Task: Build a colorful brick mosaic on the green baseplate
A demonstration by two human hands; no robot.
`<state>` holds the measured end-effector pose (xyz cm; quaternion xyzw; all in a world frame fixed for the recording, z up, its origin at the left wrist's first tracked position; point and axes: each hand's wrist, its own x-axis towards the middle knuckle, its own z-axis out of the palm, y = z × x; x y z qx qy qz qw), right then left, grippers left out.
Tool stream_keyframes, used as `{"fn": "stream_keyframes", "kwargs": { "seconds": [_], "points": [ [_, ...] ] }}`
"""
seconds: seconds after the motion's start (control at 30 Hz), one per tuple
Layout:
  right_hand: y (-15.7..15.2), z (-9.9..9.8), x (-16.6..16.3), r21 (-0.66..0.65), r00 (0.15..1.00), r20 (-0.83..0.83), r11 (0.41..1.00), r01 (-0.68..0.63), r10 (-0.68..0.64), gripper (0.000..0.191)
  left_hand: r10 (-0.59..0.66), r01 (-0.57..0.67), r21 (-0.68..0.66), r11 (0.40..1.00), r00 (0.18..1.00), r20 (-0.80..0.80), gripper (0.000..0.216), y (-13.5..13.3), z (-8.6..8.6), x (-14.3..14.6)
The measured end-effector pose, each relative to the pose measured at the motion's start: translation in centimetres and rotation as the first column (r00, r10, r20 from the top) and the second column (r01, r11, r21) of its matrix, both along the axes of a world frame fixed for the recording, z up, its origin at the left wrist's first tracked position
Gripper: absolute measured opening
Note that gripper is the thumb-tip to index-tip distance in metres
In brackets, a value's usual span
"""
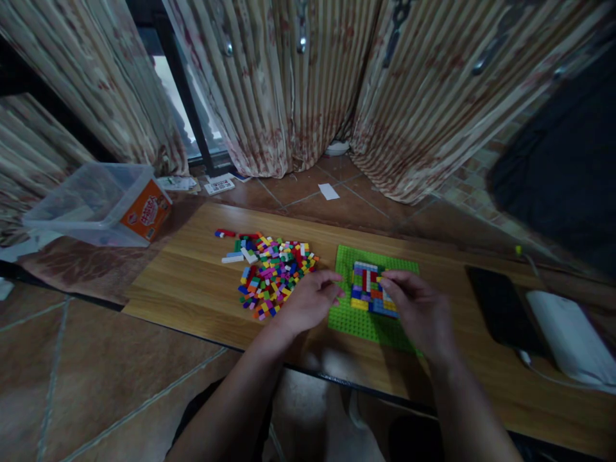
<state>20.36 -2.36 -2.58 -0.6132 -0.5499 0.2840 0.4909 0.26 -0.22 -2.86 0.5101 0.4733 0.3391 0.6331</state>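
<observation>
My left hand [310, 300] hovers at the left edge of the green baseplate [346, 321], between it and the brick pile. Its fingers are curled, and a small pink toy brick [341, 294] shows at the fingertips. Over the right side of the plate, my right hand [423, 311] pinches a small yellow brick [379, 280] between thumb and forefinger. Under those fingertips lies a block of multicoloured bricks [364, 289] fixed to the plate, partly hidden by the right hand. Loose toy bricks [274, 276] of many colours are heaped left of my left hand.
The wooden table [183, 276] carries a black phone [500, 311] and a white device [572, 333] with a cable at the right. A clear plastic bin [96, 205] with an orange label stands beyond the left end. Curtains [289, 96] hang behind, and papers [328, 191] lie on the tiled floor.
</observation>
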Motion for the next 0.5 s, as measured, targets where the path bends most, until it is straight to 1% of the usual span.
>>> {"fn": "stream_keyframes", "kwargs": {
  "seconds": [0.13, 0.23, 0.37, 0.5],
  "points": [
    [-0.3, 0.0, -0.2, -0.031, 0.972, 0.203, 0.993, -0.114, 0.118, 0.022, -0.083, 0.097, 0.095, 0.991, 0.987, -0.141, 0.033, -0.3, 0.1, 0.2],
    [-0.2, -0.1, -0.5, -0.005, 0.938, 0.303, 0.984, -0.177, 0.171, 0.019, -0.113, 0.164, 0.168, 0.972, 0.954, -0.277, 0.034, -0.5, 0.5, 0.3],
    [0.0, -0.7, -1.2, 0.079, 0.905, 0.400, 0.978, -0.193, 0.146, 0.015, -0.117, 0.223, 0.239, 0.945, 0.913, -0.390, 0.035, -0.7, 1.0, 0.4],
    [0.0, -1.5, -1.8, 0.094, 0.891, 0.443, 0.984, -0.151, 0.095, 0.016, -0.173, 0.291, 0.232, 0.928, 0.890, -0.422, 0.034, -1.0, 1.1, 0.5]
  ]
}}
